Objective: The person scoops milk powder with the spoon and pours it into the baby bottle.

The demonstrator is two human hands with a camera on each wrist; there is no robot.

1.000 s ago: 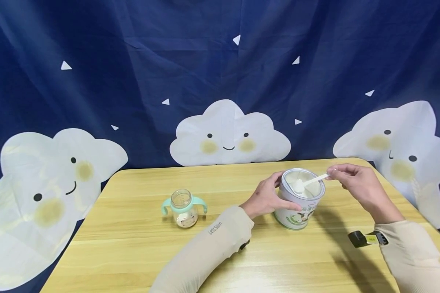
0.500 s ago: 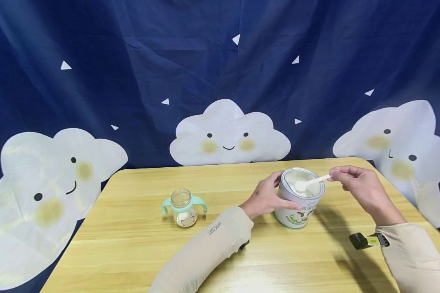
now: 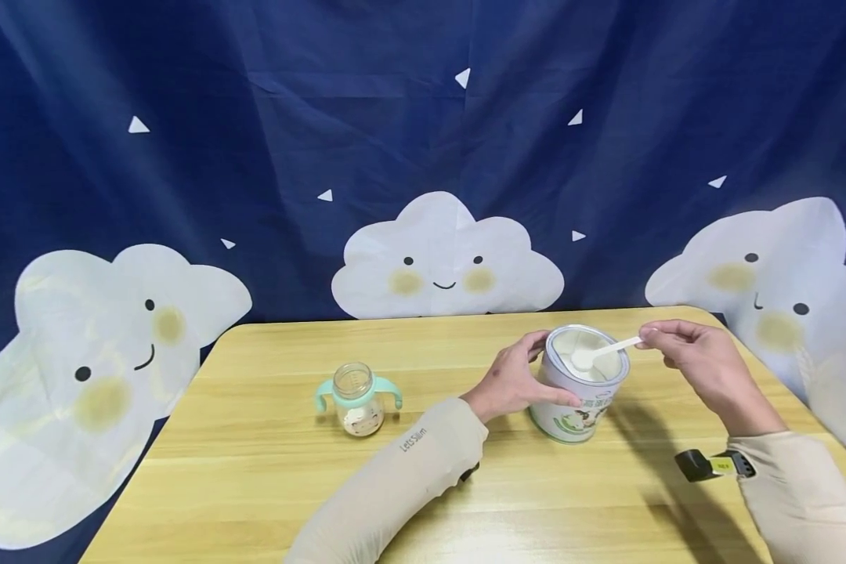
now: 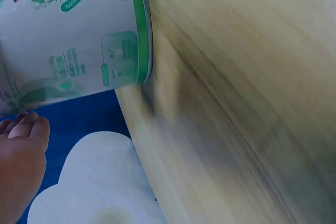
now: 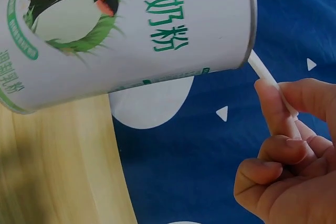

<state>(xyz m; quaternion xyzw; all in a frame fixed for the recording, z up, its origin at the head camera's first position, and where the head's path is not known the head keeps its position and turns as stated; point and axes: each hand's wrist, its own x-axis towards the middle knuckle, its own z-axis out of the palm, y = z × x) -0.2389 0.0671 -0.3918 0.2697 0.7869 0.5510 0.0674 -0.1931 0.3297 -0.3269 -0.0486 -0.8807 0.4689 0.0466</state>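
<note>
A white and green milk powder can stands uncovered on the right side of the table. My left hand grips it, thumb across the front and fingers round the left side. Inside the can is the bowl of a white plastic scoop. Its handle slants up over the rim to my right hand, which pinches the end between thumb and forefinger. In the right wrist view the can hides the bowl, while the scoop handle shows. The left wrist view catches the lower part of the can.
A clear baby bottle with mint-green handles stands uncapped left of my left hand. The wooden table ends at a dark blue curtain printed with white clouds.
The scoop's bowl has shifted slightly right inside the can, and my right hand has eased a little to the right. My left hand keeps its grip on the can.
</note>
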